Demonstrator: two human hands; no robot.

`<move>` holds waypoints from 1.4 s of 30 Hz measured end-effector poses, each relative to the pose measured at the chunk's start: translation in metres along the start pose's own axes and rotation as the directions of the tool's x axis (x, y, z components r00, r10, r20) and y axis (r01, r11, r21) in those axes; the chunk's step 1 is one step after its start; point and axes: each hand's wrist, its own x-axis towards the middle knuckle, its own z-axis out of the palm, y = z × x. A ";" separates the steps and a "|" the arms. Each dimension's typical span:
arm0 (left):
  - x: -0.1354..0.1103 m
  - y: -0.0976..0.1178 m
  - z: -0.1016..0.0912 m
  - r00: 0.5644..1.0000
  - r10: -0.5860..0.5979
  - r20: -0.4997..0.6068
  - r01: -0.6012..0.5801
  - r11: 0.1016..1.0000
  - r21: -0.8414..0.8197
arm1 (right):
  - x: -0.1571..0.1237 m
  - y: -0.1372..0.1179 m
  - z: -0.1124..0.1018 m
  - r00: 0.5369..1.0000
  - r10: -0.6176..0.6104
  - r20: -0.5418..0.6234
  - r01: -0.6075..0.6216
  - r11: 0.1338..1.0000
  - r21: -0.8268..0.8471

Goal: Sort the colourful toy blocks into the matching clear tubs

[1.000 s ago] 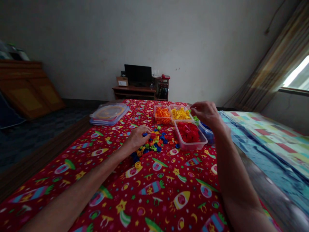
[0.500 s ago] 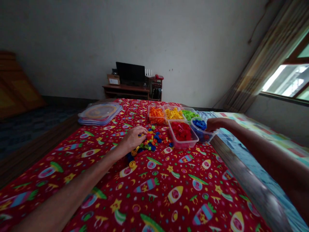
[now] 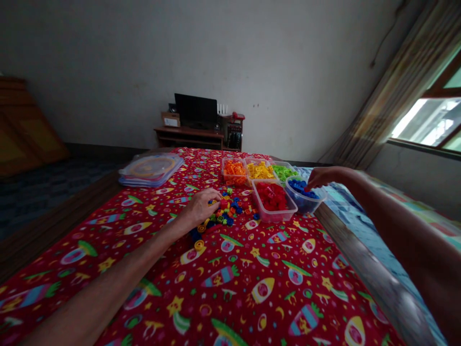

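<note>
My left hand (image 3: 204,205) rests at the left side of a pile of small mixed-colour plastic toy blocks (image 3: 230,211), its fingers curled together. A red block (image 3: 224,204) lies right at its fingertips, but what they grip is hidden. Over the round clear tub (image 3: 312,207) of blue blocks (image 3: 298,186), my right hand (image 3: 320,177) is closed in a pinch, fingers pointing down. A bit of a red toy block (image 3: 307,190) shows at those fingertips. Left of this tub stands a clear rectangular box (image 3: 277,216) filled with red blocks (image 3: 272,196).
Behind stand clear boxes of orange blocks (image 3: 235,170), yellow blocks (image 3: 260,169) and green blocks (image 3: 284,172). Stacked clear lids (image 3: 151,169) lie at the left edge of the red patterned cloth (image 3: 234,302). A wooden edge (image 3: 360,259) runs along the right, beside blue bedding.
My right hand has risen slightly out of the round tub and shifted a little left, with red now showing at its fingertips. My left hand stays at the pile.
</note>
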 end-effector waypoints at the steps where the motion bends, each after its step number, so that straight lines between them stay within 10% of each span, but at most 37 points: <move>1: 0.000 0.000 0.001 1.000 0.000 -0.001 0.000 1.000 -0.001 | -0.002 -0.005 -0.005 0.987 -0.017 0.158 0.018 1.000 -0.004; 3: -0.001 -0.001 0.002 1.000 0.004 -0.001 -0.004 1.000 -0.002 | -0.009 -0.021 -0.009 0.910 -0.090 0.404 0.101 0.995 -0.007; 8: 0.000 -0.003 0.004 1.000 0.000 -0.010 0.000 1.000 -0.005 | -0.028 -0.063 0.015 0.839 -0.303 0.451 0.342 0.940 -0.004; 15: -0.001 -0.002 0.002 0.997 -0.082 0.005 0.082 0.994 -0.066 | -0.041 -0.107 0.041 0.891 -0.448 0.076 0.450 0.893 -0.005; 23: 0.004 -0.006 -0.005 0.954 -0.299 0.023 0.293 0.909 -0.296 | -0.072 -0.183 0.089 0.681 -0.712 0.171 0.671 0.701 0.243; 34: 0.002 0.001 -0.014 0.943 -0.329 0.058 0.330 0.893 -0.307 | -0.057 -0.184 0.124 0.692 -0.709 0.136 0.667 0.700 0.255; 42: -0.010 -0.034 -0.015 0.991 -0.130 -0.044 0.135 0.980 0.145 | -0.055 -0.175 0.134 0.747 -0.663 0.041 0.664 0.748 0.004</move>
